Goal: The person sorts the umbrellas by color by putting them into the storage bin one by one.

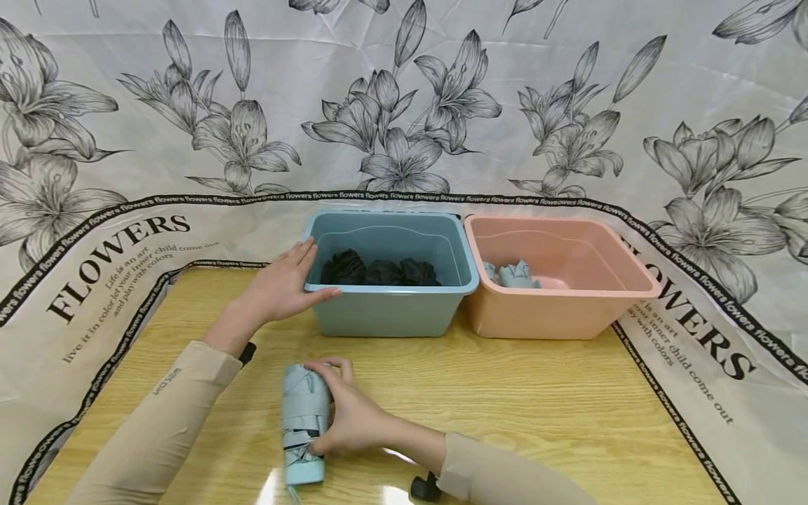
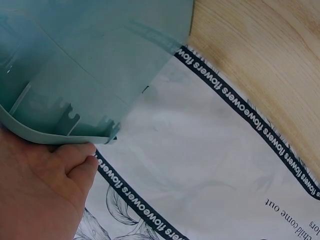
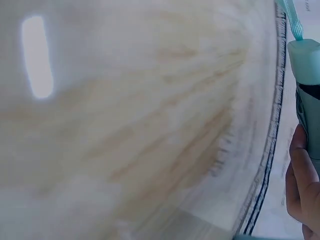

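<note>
A folded light-blue umbrella lies on the table before me, its handle and wrist strap towards the near edge. My right hand grips it from the right side, thumb near the handle end and fingers near the far end. In the right wrist view, the fingers show against the umbrella at the frame's edge. My left hand rests against the left rim of the blue bin, fingers extended and thumb along the front. Dark crumpled bundles lie inside that bin.
Right beside the blue bin stands a pink bin with light-blue folded items at its left end. Behind both hangs a white flower-printed cloth, which also borders the wooden table at the sides.
</note>
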The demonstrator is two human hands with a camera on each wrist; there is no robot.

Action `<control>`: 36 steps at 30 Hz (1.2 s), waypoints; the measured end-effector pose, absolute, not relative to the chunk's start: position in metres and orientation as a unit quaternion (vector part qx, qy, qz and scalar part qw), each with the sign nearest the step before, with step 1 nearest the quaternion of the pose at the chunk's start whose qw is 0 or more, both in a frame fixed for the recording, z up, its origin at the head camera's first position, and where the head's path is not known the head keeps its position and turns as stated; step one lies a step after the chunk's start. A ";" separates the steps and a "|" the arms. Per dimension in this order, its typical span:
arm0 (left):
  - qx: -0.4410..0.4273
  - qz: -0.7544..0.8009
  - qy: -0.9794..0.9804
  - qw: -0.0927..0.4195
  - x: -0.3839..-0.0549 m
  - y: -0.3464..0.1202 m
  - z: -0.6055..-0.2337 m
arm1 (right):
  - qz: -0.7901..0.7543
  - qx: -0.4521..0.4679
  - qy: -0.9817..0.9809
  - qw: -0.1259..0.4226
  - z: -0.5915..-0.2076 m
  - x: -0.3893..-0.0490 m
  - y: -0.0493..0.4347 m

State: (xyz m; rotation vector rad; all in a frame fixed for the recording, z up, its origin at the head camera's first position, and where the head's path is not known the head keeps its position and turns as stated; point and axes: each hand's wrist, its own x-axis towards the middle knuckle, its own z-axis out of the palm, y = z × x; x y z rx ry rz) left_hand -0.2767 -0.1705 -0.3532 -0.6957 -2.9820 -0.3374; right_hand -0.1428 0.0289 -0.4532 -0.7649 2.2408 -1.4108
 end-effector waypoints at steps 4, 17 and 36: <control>-0.224 -0.111 -0.968 0.027 -0.277 -0.170 -0.353 | -0.568 -0.257 0.755 0.204 -0.450 -0.141 0.048; -0.223 -0.113 -0.968 0.022 -0.277 -0.170 -0.353 | -0.634 -0.279 0.712 0.120 -0.427 -0.145 0.121; -0.223 -0.105 -0.969 0.012 -0.279 -0.172 -0.354 | -0.665 -0.198 0.717 -0.072 -0.332 -0.195 0.260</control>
